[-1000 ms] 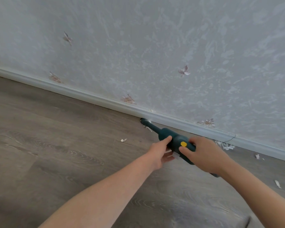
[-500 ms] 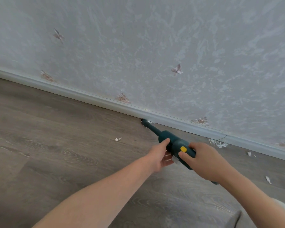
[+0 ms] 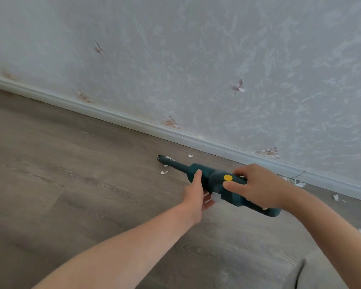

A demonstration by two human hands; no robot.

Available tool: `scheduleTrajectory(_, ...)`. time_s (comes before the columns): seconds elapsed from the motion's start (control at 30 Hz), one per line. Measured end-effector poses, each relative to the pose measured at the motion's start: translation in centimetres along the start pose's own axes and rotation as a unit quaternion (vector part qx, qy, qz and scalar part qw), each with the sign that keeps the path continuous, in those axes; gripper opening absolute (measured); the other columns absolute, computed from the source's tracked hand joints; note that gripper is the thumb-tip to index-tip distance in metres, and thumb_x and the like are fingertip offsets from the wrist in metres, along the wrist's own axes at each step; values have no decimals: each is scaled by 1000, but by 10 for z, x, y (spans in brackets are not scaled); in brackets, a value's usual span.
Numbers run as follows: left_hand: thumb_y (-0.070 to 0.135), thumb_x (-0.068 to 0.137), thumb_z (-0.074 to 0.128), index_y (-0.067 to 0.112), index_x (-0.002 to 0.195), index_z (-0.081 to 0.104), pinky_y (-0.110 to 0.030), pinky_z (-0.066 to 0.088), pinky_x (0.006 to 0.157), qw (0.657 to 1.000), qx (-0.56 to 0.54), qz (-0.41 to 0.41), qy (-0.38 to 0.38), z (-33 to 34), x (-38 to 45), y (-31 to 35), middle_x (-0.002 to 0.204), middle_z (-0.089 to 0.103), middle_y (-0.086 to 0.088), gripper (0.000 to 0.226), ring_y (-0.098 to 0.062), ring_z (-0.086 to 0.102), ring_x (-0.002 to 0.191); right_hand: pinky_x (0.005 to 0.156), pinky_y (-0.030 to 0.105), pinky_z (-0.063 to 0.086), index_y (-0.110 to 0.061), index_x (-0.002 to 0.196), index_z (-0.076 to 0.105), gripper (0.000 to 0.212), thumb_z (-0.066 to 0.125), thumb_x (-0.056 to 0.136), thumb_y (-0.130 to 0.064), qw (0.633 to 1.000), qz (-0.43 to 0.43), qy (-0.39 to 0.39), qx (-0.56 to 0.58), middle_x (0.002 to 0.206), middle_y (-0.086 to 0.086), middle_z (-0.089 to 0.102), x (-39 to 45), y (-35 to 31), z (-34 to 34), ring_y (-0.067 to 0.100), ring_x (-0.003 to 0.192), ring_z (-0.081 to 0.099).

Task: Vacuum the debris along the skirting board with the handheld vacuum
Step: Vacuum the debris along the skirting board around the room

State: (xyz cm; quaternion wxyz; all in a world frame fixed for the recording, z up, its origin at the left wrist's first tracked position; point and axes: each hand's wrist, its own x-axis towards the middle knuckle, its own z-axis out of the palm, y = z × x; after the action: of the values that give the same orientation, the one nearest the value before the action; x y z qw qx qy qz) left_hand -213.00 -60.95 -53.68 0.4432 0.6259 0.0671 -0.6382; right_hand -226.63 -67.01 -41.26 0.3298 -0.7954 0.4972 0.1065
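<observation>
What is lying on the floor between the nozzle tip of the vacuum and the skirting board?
In the head view, small white scraps lie on the bare wooden floor between the nozzle tip and the skirting board.

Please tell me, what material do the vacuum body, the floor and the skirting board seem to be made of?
Vacuum body: likely hard plastic, dark teal with a matte, smooth, moulded look.
Floor: grey-brown wood grain in planks, probably laminate or vinyl; real wood is possible.
Skirting board: a pale profiled strip, painted wood or plastic; it cannot be told which.

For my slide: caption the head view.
Both hands, left hand and right hand, steer a handheld vacuum toward white debris near the skirting board.
</observation>
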Motion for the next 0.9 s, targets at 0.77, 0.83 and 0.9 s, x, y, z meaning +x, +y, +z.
scheduleTrajectory(0.77,49,91,73,5,121,59,-32,64,73,981,127,-76,-128,54,11,11,103,71,-14,54,-23,71,90,53,25,44,-7,78,61,41,57,97,-43,983,158,-11,94,56,-1,58,-16,52,-34,18,43,49)
scheduleTrajectory(0.83,49,91,72,6,119,59,-32,64,71,977,137,-78,-141,66,10,6,101,70,-13,53,-22,70,87,53,25,43,-1,82,61,45,58,96,-43,979,177,1,104,55,0,58,-24,61,-35,20,44,51)
scheduleTrajectory(0.9,49,93,71,8,126,57,-32,64,66,976,137,-78,-154,76,6,-2,101,70,-12,54,-21,71,85,55,25,43,5,91,63,50,57,96,-45,977,188,5,105,55,-1,59,-31,68,-35,21,45,52)
